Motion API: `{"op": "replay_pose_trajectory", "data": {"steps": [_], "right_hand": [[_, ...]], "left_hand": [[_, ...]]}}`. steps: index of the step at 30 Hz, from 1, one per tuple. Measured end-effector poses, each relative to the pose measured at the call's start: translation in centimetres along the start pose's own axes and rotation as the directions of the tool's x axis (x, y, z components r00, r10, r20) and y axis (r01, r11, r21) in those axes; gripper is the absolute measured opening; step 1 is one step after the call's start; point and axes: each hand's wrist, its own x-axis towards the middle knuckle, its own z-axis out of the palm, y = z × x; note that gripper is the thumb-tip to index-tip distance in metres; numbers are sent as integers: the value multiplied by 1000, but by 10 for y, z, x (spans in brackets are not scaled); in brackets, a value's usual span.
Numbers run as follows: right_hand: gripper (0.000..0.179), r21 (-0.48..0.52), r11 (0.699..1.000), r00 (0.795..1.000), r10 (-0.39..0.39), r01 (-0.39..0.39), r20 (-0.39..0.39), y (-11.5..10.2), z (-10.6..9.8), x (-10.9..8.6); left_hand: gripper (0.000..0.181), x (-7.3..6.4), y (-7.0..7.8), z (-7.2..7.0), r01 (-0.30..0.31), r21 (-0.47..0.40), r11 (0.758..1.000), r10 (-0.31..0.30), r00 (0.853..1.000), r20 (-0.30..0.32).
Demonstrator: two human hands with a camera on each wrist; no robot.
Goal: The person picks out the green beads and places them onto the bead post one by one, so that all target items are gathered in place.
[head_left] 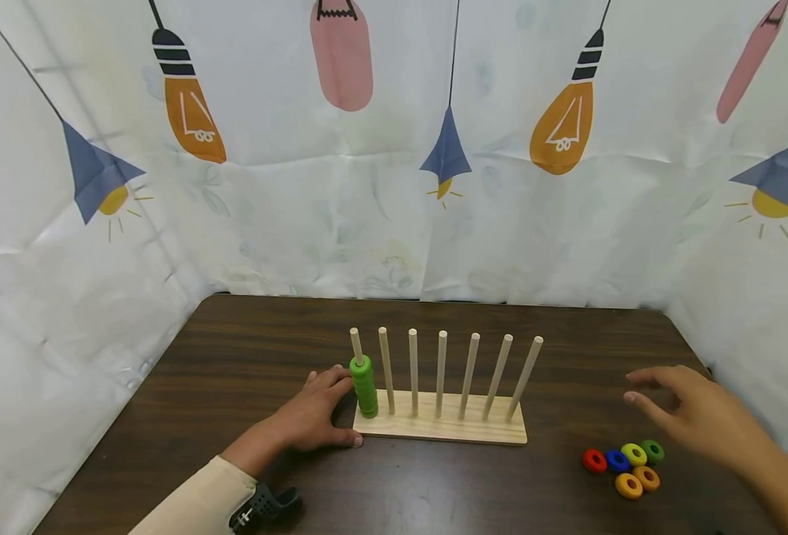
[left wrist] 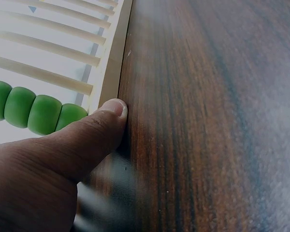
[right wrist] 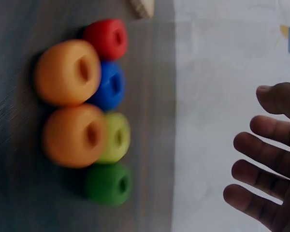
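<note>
A wooden peg stand (head_left: 437,429) with several upright rods stands mid-table. A stack of green rings (head_left: 364,388) fills the lower part of its leftmost rod. My left hand (head_left: 314,412) holds the stand's left end: the thumb (left wrist: 111,111) presses the base's front corner, and the fingers reach toward the back beside the green stack, their tips partly hidden. Over the table's right side hovers my right hand (head_left: 695,412), fingers apart and holding nothing. Near it lie loose rings: a red ring (right wrist: 106,38), a blue ring (head_left: 618,461), a yellow ring, a dark green ring and two orange rings (right wrist: 63,72).
The dark wood-grain table (head_left: 267,334) meets a white printed curtain (head_left: 380,223) at the back and sides. A dark band with a device (head_left: 263,507) is around the left wrist, over a pale sleeve.
</note>
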Motion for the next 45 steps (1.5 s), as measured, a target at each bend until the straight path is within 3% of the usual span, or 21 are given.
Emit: {"op": "replay_pose_trajectory", "data": {"steps": [6, 14, 23, 34, 45], "right_hand": [[33, 36, 999, 997, 22, -24, 77, 24, 14, -16], [23, 47, 999, 994, 21, -26, 111, 40, 32, -32], [26, 76, 997, 972, 2, -21, 236, 56, 41, -39], [39, 49, 996, 958, 61, -78, 281, 63, 48, -40], [37, -22, 998, 979, 66, -63, 192, 57, 49, -30]], "left_hand": [[91, -1, 1, -2, 7, -2, 1000, -7, 1000, 0], [92, 1, 0, 1, 25, 4, 1000, -25, 1000, 3], [92, 1, -2, 3, 23, -4, 1000, -23, 1000, 3], [92, 0, -2, 3, 20, -2, 1000, -20, 1000, -1], [91, 1, 0, 2, 26, 19, 999, -26, 1000, 4]]}}
